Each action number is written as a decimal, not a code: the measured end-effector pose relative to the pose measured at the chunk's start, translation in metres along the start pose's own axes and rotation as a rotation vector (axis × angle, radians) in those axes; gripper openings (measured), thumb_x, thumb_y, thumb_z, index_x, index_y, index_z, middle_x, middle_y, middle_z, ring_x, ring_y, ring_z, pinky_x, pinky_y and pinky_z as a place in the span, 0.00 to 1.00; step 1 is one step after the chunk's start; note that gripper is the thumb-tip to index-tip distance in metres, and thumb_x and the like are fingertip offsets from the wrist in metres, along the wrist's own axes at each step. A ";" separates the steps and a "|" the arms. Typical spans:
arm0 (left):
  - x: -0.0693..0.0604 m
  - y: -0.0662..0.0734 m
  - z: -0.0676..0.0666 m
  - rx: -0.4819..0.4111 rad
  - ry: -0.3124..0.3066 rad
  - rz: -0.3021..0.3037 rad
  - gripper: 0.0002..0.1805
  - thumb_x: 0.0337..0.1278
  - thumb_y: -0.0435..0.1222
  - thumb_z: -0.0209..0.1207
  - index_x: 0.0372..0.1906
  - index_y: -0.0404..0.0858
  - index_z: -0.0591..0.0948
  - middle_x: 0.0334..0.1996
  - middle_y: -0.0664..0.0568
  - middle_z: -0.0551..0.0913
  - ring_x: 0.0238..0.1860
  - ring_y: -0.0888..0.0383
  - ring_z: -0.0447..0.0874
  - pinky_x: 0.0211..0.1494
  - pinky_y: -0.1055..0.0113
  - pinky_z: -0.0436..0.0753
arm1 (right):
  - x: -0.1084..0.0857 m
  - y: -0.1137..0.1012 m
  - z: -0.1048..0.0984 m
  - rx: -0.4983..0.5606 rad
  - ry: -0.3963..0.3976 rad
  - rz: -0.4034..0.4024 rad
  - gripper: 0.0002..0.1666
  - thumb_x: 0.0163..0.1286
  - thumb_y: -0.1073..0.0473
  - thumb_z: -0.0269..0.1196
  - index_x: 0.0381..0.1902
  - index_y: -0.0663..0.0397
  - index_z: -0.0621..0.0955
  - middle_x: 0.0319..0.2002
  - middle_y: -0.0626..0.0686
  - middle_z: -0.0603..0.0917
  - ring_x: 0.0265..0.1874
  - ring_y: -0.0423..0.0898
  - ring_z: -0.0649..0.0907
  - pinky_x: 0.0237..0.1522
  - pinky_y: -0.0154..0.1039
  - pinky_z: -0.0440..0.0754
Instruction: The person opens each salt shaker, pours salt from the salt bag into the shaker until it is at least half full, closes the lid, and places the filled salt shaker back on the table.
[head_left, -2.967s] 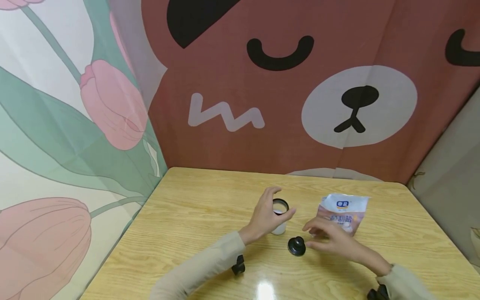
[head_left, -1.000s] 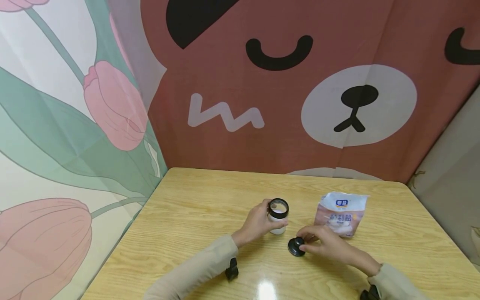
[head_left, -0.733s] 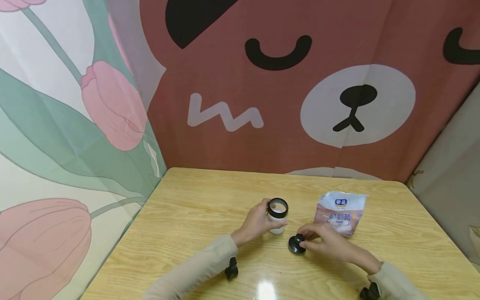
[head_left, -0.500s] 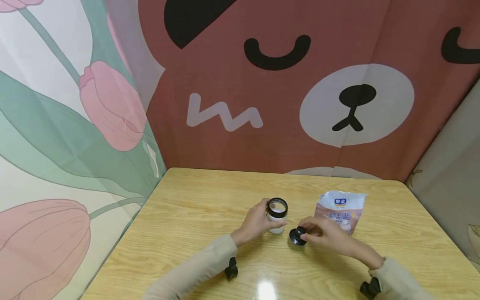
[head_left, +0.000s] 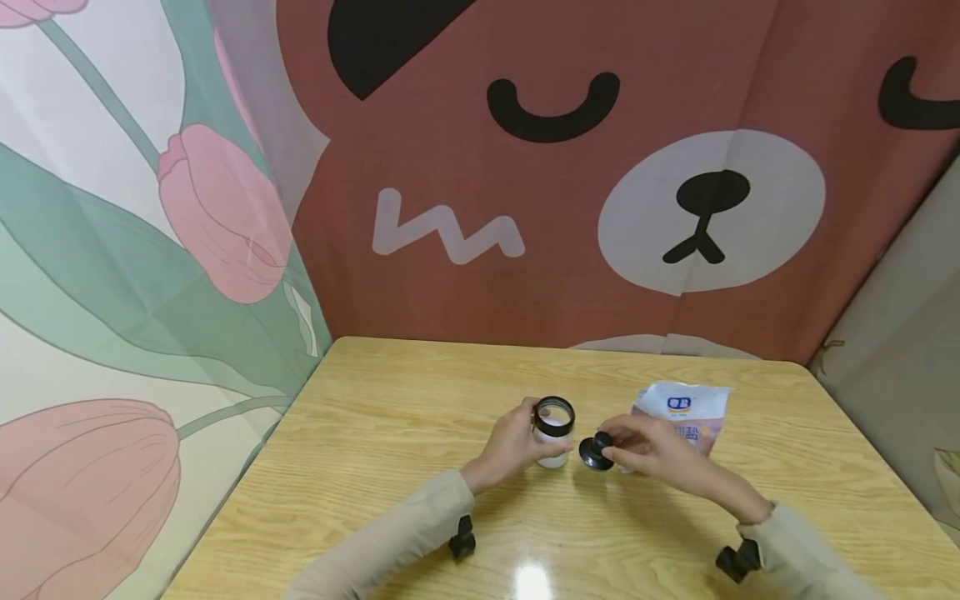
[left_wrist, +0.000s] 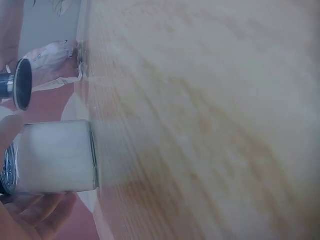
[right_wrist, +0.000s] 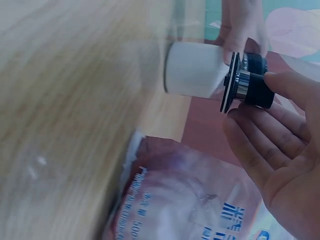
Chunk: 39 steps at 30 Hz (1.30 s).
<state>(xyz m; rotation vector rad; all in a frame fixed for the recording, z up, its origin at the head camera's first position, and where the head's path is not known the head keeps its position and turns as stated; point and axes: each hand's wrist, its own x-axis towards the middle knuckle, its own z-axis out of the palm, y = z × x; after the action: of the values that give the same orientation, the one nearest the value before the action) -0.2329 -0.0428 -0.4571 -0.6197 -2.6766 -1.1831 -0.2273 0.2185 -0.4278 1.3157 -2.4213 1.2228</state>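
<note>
A glass jar (head_left: 555, 430) with a black collar stands on the table, its top uncovered. White contents fill much of it, as the jar's side (left_wrist: 57, 157) shows in the left wrist view. My left hand (head_left: 510, 446) grips the jar around its side, thumb in front. Just right of the jar, my right hand (head_left: 652, 450) pinches the knob of a round black lid (head_left: 592, 457). The lid's silver neck and ringed edge show in the right wrist view; it hangs above the table, apart from the jar.
Behind my right hand stands a pink and white salt bag (head_left: 678, 404), partly hidden by that hand. The wooden table (head_left: 375, 417) ends at a curtain with a bear print (head_left: 450, 300). A tulip-print curtain (head_left: 150, 333) borders the left side.
My left hand came down around the jar and has held still since. My right hand took the lid by its knob, lifted it off the table and moved it away from me, level with the jar.
</note>
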 end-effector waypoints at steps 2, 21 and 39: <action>0.000 0.000 0.000 0.005 -0.001 0.001 0.38 0.50 0.52 0.73 0.60 0.34 0.73 0.49 0.46 0.83 0.47 0.58 0.82 0.47 0.68 0.81 | 0.001 -0.002 -0.003 -0.004 0.007 0.009 0.14 0.66 0.66 0.68 0.50 0.60 0.82 0.38 0.50 0.86 0.36 0.42 0.85 0.34 0.38 0.87; -0.001 0.002 -0.001 0.025 0.003 -0.004 0.39 0.49 0.52 0.73 0.60 0.35 0.72 0.49 0.47 0.83 0.47 0.57 0.82 0.47 0.68 0.82 | 0.014 -0.009 -0.009 -0.056 0.145 -0.008 0.19 0.63 0.69 0.70 0.52 0.60 0.82 0.44 0.53 0.87 0.36 0.42 0.86 0.34 0.41 0.87; 0.000 0.001 0.001 0.025 -0.006 -0.010 0.39 0.50 0.51 0.73 0.61 0.34 0.72 0.49 0.48 0.82 0.48 0.57 0.82 0.48 0.67 0.82 | 0.027 -0.015 -0.014 -0.099 0.207 0.026 0.20 0.65 0.67 0.69 0.55 0.60 0.81 0.45 0.54 0.87 0.36 0.44 0.86 0.35 0.48 0.87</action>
<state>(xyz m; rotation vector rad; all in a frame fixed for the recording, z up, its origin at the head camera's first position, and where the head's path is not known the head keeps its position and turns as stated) -0.2324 -0.0421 -0.4572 -0.6083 -2.6983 -1.1503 -0.2361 0.2068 -0.3971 1.0775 -2.3268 1.1655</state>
